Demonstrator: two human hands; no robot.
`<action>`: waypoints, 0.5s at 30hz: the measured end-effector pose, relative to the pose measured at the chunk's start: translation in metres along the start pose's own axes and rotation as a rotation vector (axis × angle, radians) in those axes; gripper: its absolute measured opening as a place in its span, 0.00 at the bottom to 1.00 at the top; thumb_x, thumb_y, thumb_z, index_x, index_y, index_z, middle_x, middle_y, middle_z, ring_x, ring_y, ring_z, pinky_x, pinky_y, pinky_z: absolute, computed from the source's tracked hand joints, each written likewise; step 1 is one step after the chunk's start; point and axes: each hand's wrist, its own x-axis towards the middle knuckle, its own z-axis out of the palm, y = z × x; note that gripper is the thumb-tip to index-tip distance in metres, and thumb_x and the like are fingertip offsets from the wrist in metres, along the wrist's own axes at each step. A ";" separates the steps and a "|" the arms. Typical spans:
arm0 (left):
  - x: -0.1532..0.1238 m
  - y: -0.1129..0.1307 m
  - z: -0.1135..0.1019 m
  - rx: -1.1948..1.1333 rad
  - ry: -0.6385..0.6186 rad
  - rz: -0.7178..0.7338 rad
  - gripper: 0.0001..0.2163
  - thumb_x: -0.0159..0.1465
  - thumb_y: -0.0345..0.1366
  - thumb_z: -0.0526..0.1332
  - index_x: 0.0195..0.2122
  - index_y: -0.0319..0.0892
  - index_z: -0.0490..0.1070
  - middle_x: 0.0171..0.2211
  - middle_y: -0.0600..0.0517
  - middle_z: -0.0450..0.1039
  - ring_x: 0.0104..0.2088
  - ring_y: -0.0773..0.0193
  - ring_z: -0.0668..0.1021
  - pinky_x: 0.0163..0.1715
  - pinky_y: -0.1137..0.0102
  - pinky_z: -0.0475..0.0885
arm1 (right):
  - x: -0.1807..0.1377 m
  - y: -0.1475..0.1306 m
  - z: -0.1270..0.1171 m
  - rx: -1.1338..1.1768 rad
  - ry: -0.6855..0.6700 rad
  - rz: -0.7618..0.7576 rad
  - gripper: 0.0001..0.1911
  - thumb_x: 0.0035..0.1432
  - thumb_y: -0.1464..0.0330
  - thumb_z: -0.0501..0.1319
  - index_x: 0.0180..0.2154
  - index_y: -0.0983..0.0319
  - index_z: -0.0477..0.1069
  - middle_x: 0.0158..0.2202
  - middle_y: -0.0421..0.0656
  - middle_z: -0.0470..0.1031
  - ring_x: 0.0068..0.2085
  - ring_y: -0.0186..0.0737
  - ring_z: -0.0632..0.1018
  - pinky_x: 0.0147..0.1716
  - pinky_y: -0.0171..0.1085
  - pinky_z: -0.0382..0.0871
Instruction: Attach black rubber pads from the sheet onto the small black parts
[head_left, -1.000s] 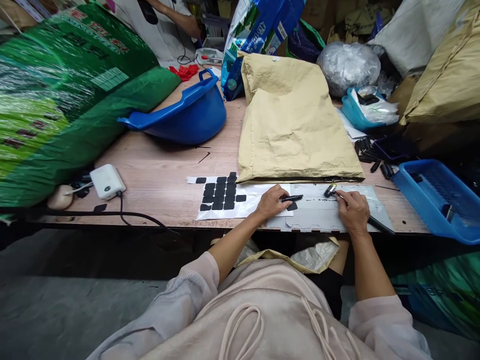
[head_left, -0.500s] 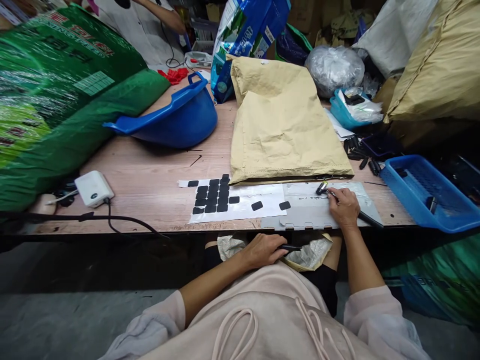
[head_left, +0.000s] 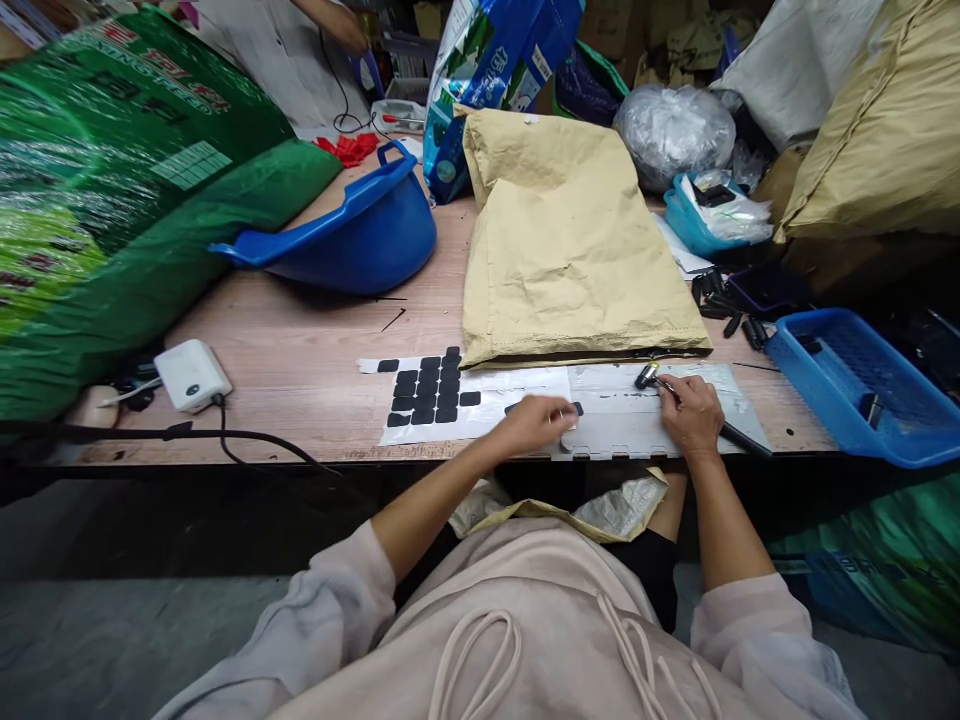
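My right hand (head_left: 690, 415) is closed round the black handle of a small hammer-like tool (head_left: 646, 377), whose metal head rests on a grey sheet (head_left: 622, 438) at the table's front edge. My left hand (head_left: 534, 425) hovers over the white backing sheet (head_left: 495, 400), beside a loose black pad (head_left: 577, 408); its fingers are smeared by motion. A block of several black square pads (head_left: 431, 395) sits at the left end of that sheet. A crumpled bag (head_left: 622, 505) lies on my lap.
A tan paper sack (head_left: 570, 230) lies just behind the sheets. A blue basin (head_left: 360, 235) and a green sack (head_left: 112, 180) fill the left; a white adapter (head_left: 191, 375) with its cable lies near the edge. A blue basket (head_left: 862, 390) stands at the right. Another person (head_left: 300, 50) works at the back.
My left hand dropped from the sheet to my lap holding a black piece, then came back up to the white sheet. My right hand stayed put with the tool.
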 end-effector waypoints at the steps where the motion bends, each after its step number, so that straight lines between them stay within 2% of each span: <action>1: 0.020 -0.001 -0.009 0.073 0.097 -0.024 0.12 0.69 0.40 0.60 0.45 0.43 0.82 0.34 0.50 0.83 0.33 0.59 0.81 0.34 0.69 0.73 | 0.000 0.000 0.000 0.001 -0.001 0.000 0.15 0.65 0.63 0.58 0.47 0.57 0.82 0.38 0.47 0.74 0.40 0.46 0.69 0.42 0.43 0.62; 4: 0.075 -0.005 -0.035 0.273 0.248 -0.119 0.10 0.67 0.34 0.60 0.45 0.43 0.81 0.40 0.47 0.83 0.40 0.54 0.81 0.40 0.65 0.75 | 0.000 -0.001 -0.001 0.002 -0.005 -0.002 0.15 0.65 0.63 0.58 0.47 0.56 0.82 0.37 0.47 0.74 0.40 0.46 0.69 0.42 0.43 0.62; 7: 0.110 -0.003 -0.058 0.377 0.330 -0.167 0.13 0.68 0.31 0.58 0.50 0.45 0.78 0.46 0.46 0.82 0.48 0.51 0.80 0.48 0.62 0.75 | 0.000 -0.002 -0.001 -0.004 -0.009 -0.005 0.15 0.65 0.63 0.58 0.46 0.56 0.82 0.37 0.47 0.74 0.40 0.46 0.69 0.43 0.43 0.63; 11: 0.131 0.008 -0.078 0.409 0.418 -0.175 0.12 0.70 0.33 0.56 0.50 0.43 0.76 0.46 0.44 0.79 0.50 0.49 0.79 0.52 0.59 0.73 | -0.001 -0.002 -0.001 -0.010 -0.014 0.001 0.15 0.66 0.64 0.58 0.47 0.56 0.82 0.38 0.47 0.74 0.41 0.47 0.70 0.44 0.43 0.63; 15: 0.138 0.012 -0.076 0.429 0.429 -0.196 0.10 0.69 0.34 0.58 0.47 0.41 0.76 0.48 0.42 0.77 0.50 0.49 0.78 0.52 0.59 0.73 | -0.001 -0.003 -0.001 -0.006 -0.012 0.009 0.15 0.66 0.64 0.58 0.47 0.56 0.82 0.37 0.47 0.74 0.41 0.46 0.70 0.43 0.42 0.63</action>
